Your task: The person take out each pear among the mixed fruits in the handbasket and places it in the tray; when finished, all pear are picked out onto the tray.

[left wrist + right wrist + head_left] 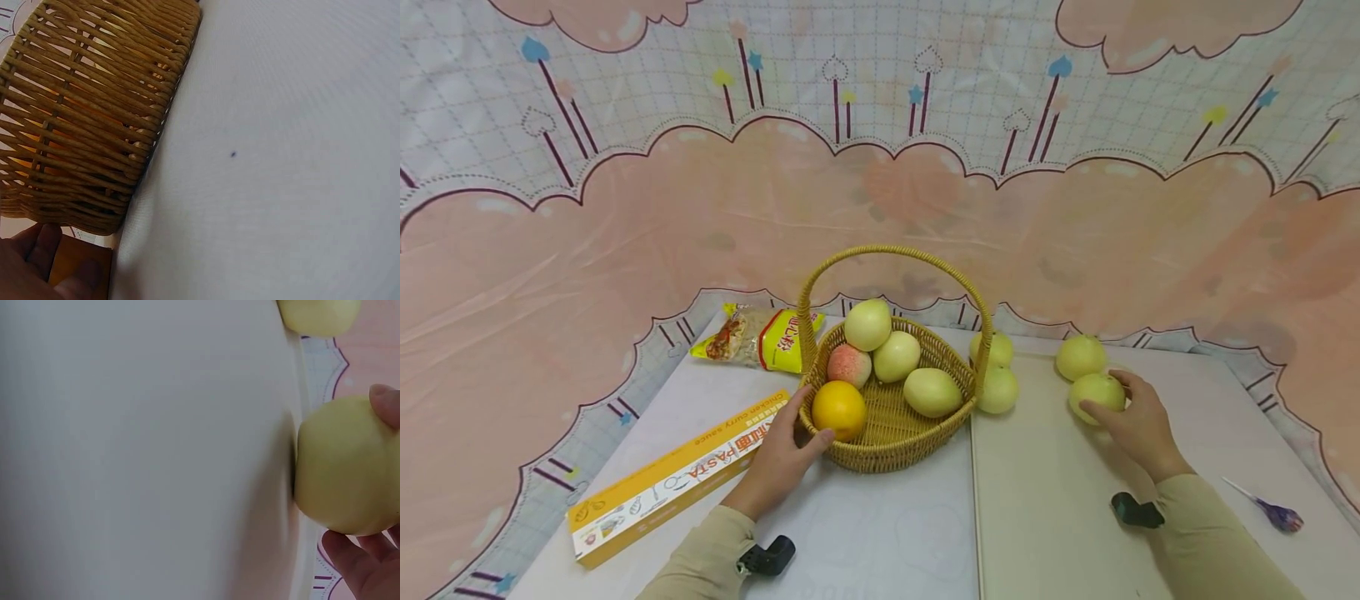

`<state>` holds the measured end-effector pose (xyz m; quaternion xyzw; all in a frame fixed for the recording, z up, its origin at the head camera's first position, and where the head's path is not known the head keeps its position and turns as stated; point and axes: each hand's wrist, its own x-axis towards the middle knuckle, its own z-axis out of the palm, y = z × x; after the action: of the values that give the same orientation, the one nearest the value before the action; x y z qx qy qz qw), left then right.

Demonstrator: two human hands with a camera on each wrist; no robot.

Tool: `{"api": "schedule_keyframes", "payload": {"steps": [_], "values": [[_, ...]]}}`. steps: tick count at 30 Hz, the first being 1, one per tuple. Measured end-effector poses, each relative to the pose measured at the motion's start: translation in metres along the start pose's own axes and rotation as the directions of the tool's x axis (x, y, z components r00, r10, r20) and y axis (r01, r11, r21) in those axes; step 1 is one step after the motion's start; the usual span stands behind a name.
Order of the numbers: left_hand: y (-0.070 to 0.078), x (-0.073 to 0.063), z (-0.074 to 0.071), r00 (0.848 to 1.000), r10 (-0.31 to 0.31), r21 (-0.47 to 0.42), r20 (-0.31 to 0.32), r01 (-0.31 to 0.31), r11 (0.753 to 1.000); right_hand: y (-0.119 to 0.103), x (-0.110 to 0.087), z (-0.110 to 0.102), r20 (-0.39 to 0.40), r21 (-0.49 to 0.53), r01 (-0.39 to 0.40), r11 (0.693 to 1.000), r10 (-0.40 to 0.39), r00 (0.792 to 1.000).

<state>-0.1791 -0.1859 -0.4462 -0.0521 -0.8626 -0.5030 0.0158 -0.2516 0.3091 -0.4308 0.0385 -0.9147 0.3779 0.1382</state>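
Note:
A wicker basket [887, 457] with a tall arched handle stands mid-table, holding an orange [839, 411], a peach [849, 365] and several pale green fruits [932, 392]. My left hand [784, 462] rests against the basket's near left side, thumb and fingers spread; in the left wrist view, fingertips touch the weave. On the right, my right hand [1138, 425] grips a round pale green pear-like fruit [1096, 398] between thumb and fingers. In the right wrist view this fruit [344, 465] is close to the pale board; whether it touches is unclear. Another such fruit [1081, 358] sits just behind it.
Two more pale green fruits [997, 390] sit at the basket's right. A long pasta box [677, 479] lies at left, with a yellow snack bag [756, 337] behind. A flat cream board [1037, 500] covers the right, and a lollipop [1273, 512] lies at far right.

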Motion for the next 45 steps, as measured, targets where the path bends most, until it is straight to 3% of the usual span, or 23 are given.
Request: {"api": "schedule_keyframes", "payload": {"steps": [8, 21, 30, 38, 45], "values": [[0.001, 0.001, 0.001, 1.0, 0.004, -0.01, -0.001, -0.004, 1.0, 0.0, 0.005, 0.001, 0.016, 0.002, 0.024, 1.0, -0.024, 1.0], [0.001, 0.001, 0.001, 1.0, 0.004, 0.003, -0.002, -0.004, 1.0, 0.004, 0.01, 0.003, 0.046, -0.007, -0.012, 1.0, 0.012, 0.999], [0.001, 0.0, 0.0, 1.0, 0.003, 0.012, -0.001, -0.003, 1.0, -0.005, 0.005, -0.008, 0.038, -0.003, -0.062, 0.998, 0.062, 0.997], [-0.001, 0.0, 0.002, 1.0, 0.017, 0.015, -0.018, -0.017, 1.0, -0.022, -0.003, -0.016, 0.012, 0.041, 0.009, 0.999, -0.01, 1.0], [-0.003, 0.001, 0.002, 1.0, 0.016, 0.018, -0.018, -0.015, 1.0, -0.051, -0.016, -0.019, -0.025, 0.059, 0.106, 0.993, -0.105, 0.994]]}}
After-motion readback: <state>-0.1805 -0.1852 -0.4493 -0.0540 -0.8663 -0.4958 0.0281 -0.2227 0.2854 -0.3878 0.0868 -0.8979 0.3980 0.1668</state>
